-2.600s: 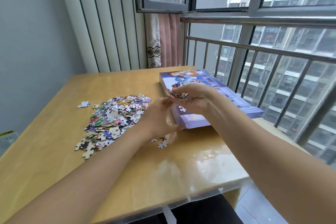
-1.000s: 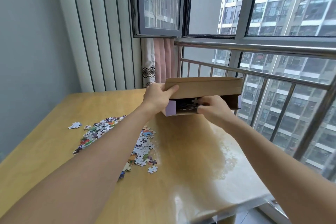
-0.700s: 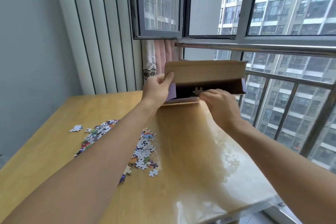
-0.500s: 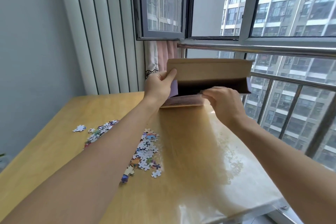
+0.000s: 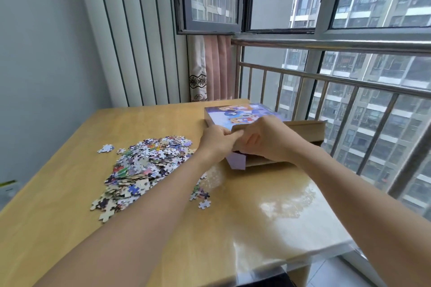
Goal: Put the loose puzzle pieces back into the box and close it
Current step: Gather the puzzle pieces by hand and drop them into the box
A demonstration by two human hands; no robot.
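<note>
A single stray puzzle piece lies at the far left of the wooden table, just beside the main pile of loose puzzle pieces. The pile occupies the table's left-centre and is well short of cleared. A few scattered pieces lie near the left forearm.

The left hand is curled, thumb and fingers pinching the near-left corner of the brown cardboard end flap. The right hand touches the left and curls over the same flap edge; whether it also holds pieces cannot be determined.

The puzzle box lies flat on the table beside the window railing, printed face upward. Half a second earlier it was held raised and tilted with its open end toward the person; it has since been lowered to the tabletop. The flap is open.

Judgement: one handful is loaded. Further transfers from the pile are required before closing.
</note>
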